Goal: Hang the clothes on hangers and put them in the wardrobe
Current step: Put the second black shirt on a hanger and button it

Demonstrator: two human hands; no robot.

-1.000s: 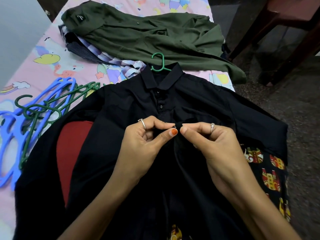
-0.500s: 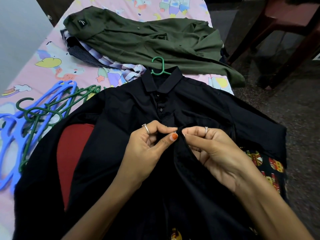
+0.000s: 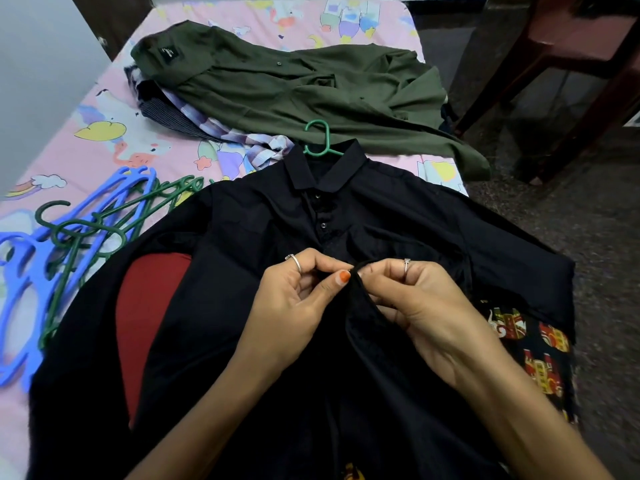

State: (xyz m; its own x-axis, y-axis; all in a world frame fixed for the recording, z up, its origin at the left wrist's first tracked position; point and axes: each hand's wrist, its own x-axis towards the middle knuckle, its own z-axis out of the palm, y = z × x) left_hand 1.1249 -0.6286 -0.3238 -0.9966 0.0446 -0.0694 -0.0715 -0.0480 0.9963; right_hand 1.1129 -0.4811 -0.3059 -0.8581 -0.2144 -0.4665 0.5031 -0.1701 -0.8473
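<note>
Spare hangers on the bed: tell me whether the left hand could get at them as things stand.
Probably yes, once freed: the spare hangers lie uncovered on that side, but the left hand is pinching the black shirt.

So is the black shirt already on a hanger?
Yes. A green hanger hook sticks out of the black shirt collar.

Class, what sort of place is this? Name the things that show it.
Probably a bedroom at home: a bed with a cartoon-print sheet, shirts like the green shirt laid out, and loose plastic hangers.
</note>
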